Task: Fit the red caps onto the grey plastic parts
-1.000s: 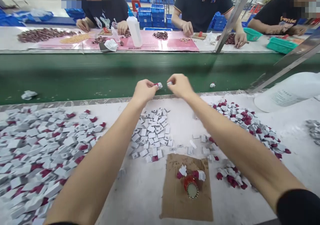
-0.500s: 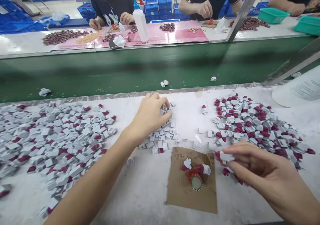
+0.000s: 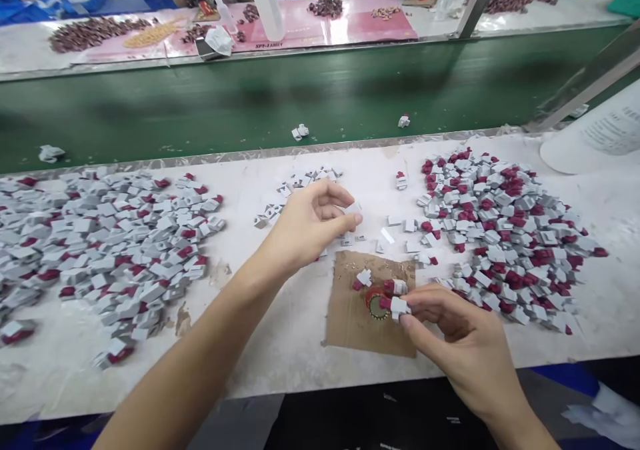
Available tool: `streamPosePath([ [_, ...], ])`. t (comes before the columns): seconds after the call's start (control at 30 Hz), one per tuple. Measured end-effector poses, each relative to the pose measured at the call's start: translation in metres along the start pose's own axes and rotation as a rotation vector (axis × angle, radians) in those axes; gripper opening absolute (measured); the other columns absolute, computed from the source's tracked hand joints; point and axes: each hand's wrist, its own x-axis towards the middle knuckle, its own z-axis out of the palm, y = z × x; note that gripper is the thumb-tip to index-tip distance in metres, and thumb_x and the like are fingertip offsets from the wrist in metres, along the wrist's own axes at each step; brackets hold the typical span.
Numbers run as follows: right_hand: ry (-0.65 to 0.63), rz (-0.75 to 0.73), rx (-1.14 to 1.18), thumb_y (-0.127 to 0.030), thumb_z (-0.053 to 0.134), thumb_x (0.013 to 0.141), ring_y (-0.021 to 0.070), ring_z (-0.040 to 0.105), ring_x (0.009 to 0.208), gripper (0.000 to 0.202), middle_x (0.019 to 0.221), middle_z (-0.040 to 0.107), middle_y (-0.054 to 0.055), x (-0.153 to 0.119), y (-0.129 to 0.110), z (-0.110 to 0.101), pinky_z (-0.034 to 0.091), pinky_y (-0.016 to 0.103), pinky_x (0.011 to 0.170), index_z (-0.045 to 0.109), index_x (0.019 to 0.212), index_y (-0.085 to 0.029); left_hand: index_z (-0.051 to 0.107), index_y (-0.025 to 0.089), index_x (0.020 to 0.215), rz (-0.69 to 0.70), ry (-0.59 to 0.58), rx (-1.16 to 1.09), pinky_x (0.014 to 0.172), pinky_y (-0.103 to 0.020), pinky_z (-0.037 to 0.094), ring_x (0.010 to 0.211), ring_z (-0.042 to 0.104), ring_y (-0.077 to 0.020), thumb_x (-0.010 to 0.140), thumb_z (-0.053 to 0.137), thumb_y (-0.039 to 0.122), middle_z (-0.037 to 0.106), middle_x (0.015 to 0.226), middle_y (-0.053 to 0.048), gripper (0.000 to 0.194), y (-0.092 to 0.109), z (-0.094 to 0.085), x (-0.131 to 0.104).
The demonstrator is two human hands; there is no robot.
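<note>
My left hand [image 3: 317, 220] pinches a small white piece [image 3: 354, 209] between thumb and fingers, above the table behind the brown cardboard [image 3: 345, 333]. In my right hand [image 3: 455, 333] is a white and dark red piece [image 3: 399, 307], its red end over the red bottle cap [image 3: 376, 302] on the cardboard. Whether the piece touches the cap cannot be told. Two other white and red pieces lie beside the cap, one at its upper left [image 3: 364, 278] and one at its upper right [image 3: 397, 287]. Small white pieces [image 3: 313, 177] lie partly hidden behind my left hand.
Large piles of white and red pieces spread at left [image 3: 140, 230] and right [image 3: 500, 223]. A white container [image 3: 590, 133] stands at the right. Beyond the green strip [image 3: 200, 107], people's hands work at another table bearing a white bottle [image 3: 265, 3].
The view has tilted down. My left hand has come away from the small white pieces with one in its fingers. My right hand has brought its piece leftward to the cap.
</note>
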Motion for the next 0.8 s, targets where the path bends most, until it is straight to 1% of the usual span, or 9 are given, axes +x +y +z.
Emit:
streamPosePath([
  [0.07, 0.01, 0.019, -0.004, -0.035, 0.088, 0.094, 0.0231, 0.08, 0.079, 0.007, 0.097, 0.084, 0.007, -0.003, 0.004, -0.002, 0.071, 0.034, 0.07, 0.088, 0.095, -0.028, 0.074, 0.02, 0.105, -0.064, -0.031, -0.143, 0.076, -0.037, 0.064, 0.077, 0.077, -0.0194, 0.077, 0.099, 0.025, 0.08, 0.094, -0.005, 0.037, -0.004, 0.005, -0.007],
  [0.13, 0.019, 0.028, -0.006, -0.035, 0.088, 0.094, 0.0235, 0.081, 0.081, 0.007, 0.098, 0.084, 0.007, -0.006, 0.008, -0.004, 0.072, 0.034, 0.071, 0.088, 0.096, -0.028, 0.076, 0.018, 0.107, -0.101, -0.048, -0.242, 0.085, -0.038, 0.068, 0.083, 0.08, -0.0195, 0.08, 0.098, 0.025, 0.082, 0.103, -0.008, 0.035, -0.008, 0.009, -0.012],
  [0.27, 0.024, -0.002, -0.023, -0.034, 0.087, 0.095, 0.025, 0.082, 0.082, 0.007, 0.097, 0.084, 0.007, -0.009, 0.012, -0.004, 0.074, 0.036, 0.07, 0.088, 0.097, -0.028, 0.078, 0.016, 0.112, -0.114, -0.028, -0.305, 0.093, -0.039, 0.07, 0.087, 0.083, -0.0196, 0.088, 0.093, 0.026, 0.083, 0.108, -0.008, 0.029, -0.017, 0.013, -0.021],
  [0.33, 0.018, -0.009, -0.037, -0.035, 0.086, 0.095, 0.0252, 0.082, 0.081, 0.007, 0.096, 0.084, 0.007, -0.009, 0.013, -0.004, 0.074, 0.037, 0.07, 0.088, 0.097, -0.028, 0.078, 0.017, 0.111, -0.104, -0.017, -0.301, 0.095, -0.039, 0.07, 0.089, 0.084, -0.0204, 0.09, 0.092, 0.027, 0.083, 0.105, -0.008, 0.028, -0.02, 0.014, -0.025],
  [0.47, -0.005, -0.001, -0.052, -0.036, 0.086, 0.096, 0.025, 0.081, 0.08, 0.009, 0.095, 0.084, 0.007, -0.01, 0.013, -0.003, 0.073, 0.036, 0.071, 0.087, 0.098, -0.027, 0.077, 0.02, 0.113, -0.09, -0.051, -0.255, 0.092, -0.04, 0.07, 0.093, 0.085, -0.0245, 0.09, 0.095, 0.033, 0.085, 0.093, -0.006, 0.032, -0.022, 0.015, -0.033],
  [0.53, -0.006, 0.005, -0.039, -0.036, 0.086, 0.096, 0.0248, 0.081, 0.082, 0.008, 0.095, 0.084, 0.006, -0.009, 0.012, -0.005, 0.072, 0.035, 0.072, 0.087, 0.098, -0.028, 0.077, 0.022, 0.113, -0.069, -0.071, -0.214, 0.09, -0.039, 0.069, 0.095, 0.085, -0.0253, 0.089, 0.096, 0.035, 0.087, 0.095, -0.006, 0.033, -0.02, 0.017, -0.036],
  [0.63, 0.005, 0.017, 0.035, -0.034, 0.089, 0.095, 0.0238, 0.082, 0.085, 0.006, 0.096, 0.086, 0.005, -0.002, 0.01, -0.01, 0.072, 0.033, 0.076, 0.089, 0.099, -0.029, 0.079, 0.022, 0.111, -0.028, -0.077, -0.187, 0.089, -0.035, 0.069, 0.101, 0.085, -0.0241, 0.091, 0.094, 0.035, 0.088, 0.104, -0.007, 0.028, -0.015, 0.023, -0.04],
  [0.73, 0.0, 0.0, 0.197, -0.032, 0.093, 0.092, 0.026, 0.085, 0.097, 0.005, 0.106, 0.089, 0.005, 0.016, 0.002, -0.015, 0.073, 0.036, 0.088, 0.091, 0.097, -0.031, 0.08, 0.021, 0.111, -0.018, -0.105, -0.235, 0.083, -0.033, 0.069, 0.095, 0.084, -0.023, 0.089, 0.096, 0.032, 0.087, 0.101, -0.006, 0.029, -0.007, 0.03, -0.042],
  [0.8, 0.007, 0.008, 0.322, -0.031, 0.092, 0.091, 0.029, 0.085, 0.112, 0.007, 0.118, 0.09, 0.005, 0.03, -0.005, -0.017, 0.072, 0.042, 0.1, 0.092, 0.097, -0.032, 0.08, 0.02, 0.112, -0.021, -0.142, -0.304, 0.085, -0.034, 0.071, 0.096, 0.085, -0.0236, 0.087, 0.098, 0.029, 0.088, 0.102, -0.007, 0.032, -0.002, 0.036, -0.042],
])
